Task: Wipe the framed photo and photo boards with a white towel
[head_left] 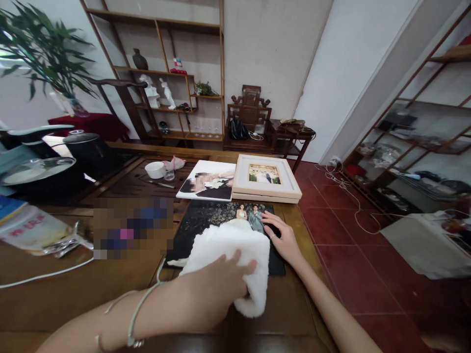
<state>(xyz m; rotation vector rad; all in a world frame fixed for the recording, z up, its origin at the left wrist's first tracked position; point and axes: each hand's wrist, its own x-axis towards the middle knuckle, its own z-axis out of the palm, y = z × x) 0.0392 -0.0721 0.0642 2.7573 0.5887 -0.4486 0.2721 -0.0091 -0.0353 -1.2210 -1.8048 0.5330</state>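
A white fluffy cloth (235,235) lies over the lower middle of a dark wedding photo panel (206,215), hiding part of it. My left hand (221,282) presses down on the cloth, and some of its fingers are curled into the folds. Near the right edge of the panel rests my right hand (281,234), fingers spread flat on the picture, a ring on one of them. The panel lies flat on the wooden table (121,294).
Behind the panel are a white photo print (198,189) and framed pictures (267,196), stacked. To the left stand a white cup (155,170), a dark pot (84,147) and a plastic tub (33,228), with a white cable (47,279) crossing the table.
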